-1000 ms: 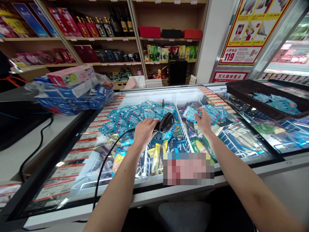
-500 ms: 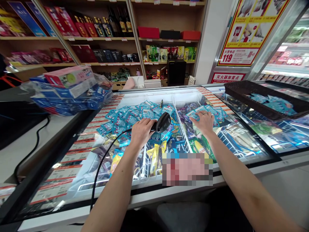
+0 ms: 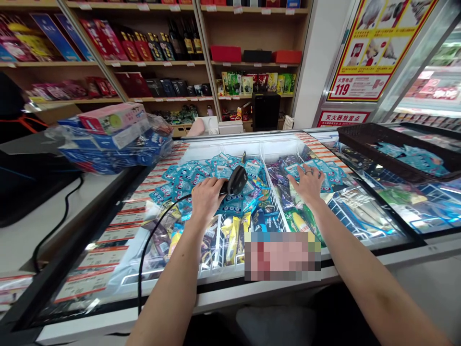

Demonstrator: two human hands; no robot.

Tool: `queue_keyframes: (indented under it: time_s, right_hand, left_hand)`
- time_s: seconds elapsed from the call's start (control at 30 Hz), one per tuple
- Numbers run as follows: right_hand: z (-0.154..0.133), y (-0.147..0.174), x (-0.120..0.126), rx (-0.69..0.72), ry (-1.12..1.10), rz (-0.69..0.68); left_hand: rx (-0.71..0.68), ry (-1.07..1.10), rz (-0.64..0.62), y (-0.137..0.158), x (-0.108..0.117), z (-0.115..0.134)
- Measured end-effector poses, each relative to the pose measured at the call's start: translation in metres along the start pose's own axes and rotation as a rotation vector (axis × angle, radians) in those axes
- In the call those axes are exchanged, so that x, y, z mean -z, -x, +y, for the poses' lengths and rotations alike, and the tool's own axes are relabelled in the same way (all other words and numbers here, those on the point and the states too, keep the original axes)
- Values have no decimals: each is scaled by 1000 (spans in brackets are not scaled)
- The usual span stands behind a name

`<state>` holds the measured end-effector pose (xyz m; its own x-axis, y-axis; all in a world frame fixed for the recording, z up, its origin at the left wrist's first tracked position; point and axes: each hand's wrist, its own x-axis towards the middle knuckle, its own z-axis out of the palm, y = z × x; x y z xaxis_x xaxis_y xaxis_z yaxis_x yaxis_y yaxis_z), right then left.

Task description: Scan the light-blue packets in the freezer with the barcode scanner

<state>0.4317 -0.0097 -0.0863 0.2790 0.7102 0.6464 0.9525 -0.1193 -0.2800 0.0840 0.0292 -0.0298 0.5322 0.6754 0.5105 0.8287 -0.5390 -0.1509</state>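
Observation:
My left hand [image 3: 208, 196] is wrapped round the handle of a black corded barcode scanner [image 3: 237, 180], its head tilted up over a spread of blue packets [image 3: 196, 177]. The packets lie on the glass lid of a chest freezer. My right hand [image 3: 309, 183] rests with fingers spread on a smaller group of blue packets [image 3: 333, 174] on the right of the glass. Under the lid, wrapped ice creams [image 3: 232, 235] sit between white wire dividers [image 3: 275, 199]. The scanner's black cable [image 3: 144, 250] runs down past my left forearm.
A brown basket [image 3: 363, 144] with more blue packets stands on the freezer at right. Plastic-wrapped boxes [image 3: 108, 144] are stacked at the left, near a black cable [image 3: 66, 206]. Wooden shelves [image 3: 154, 62] with bottles and boxes stand behind. A blurred patch hides part of the freezer's front.
The view has shifted slightly, so the scene sits a little lower and further right. The scanner has moved slightly left over the packets. My right hand's fingers are spread wider on the packets.

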Motion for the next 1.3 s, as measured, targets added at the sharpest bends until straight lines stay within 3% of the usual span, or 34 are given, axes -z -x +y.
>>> queue_keyframes:
  time_s: [0.17, 0.33, 0.47, 0.67, 0.8, 0.97, 1.07, 1.2, 1.3]
  right_hand:
    - [-30, -2, 3, 201, -151, -147]
    - [-59, -6, -9, 359, -297, -347]
    - [-74, -11, -18, 505, -286, -506]
    - [-89, -14, -20, 580, -172, -510]
    - [-83, -12, -12, 541, -160, -428]
    - [-59, -8, 1, 258, -75, -371]
    - [-50, -3, -1, 156, -118, -291]
    - [-44, 5, -18, 136, -146, -118]
    - [-41, 5, -28, 157, -136, -140]
  left_hand:
    - [50, -46, 36, 1, 0, -3]
    - [156, -55, 99, 4, 2, -9]
    - [182, -48, 98, 4, 3, -11]
    - [192, -42, 65, 4, 3, -10]
    - [192, -28, 71, 5, 2, -10]
    - [163, -17, 69, 4, 3, -7]
    - [150, -31, 65, 3, 6, -3]
    - [139, -51, 56, 2, 8, 0]
    - [108, -52, 63, 1, 6, -1]
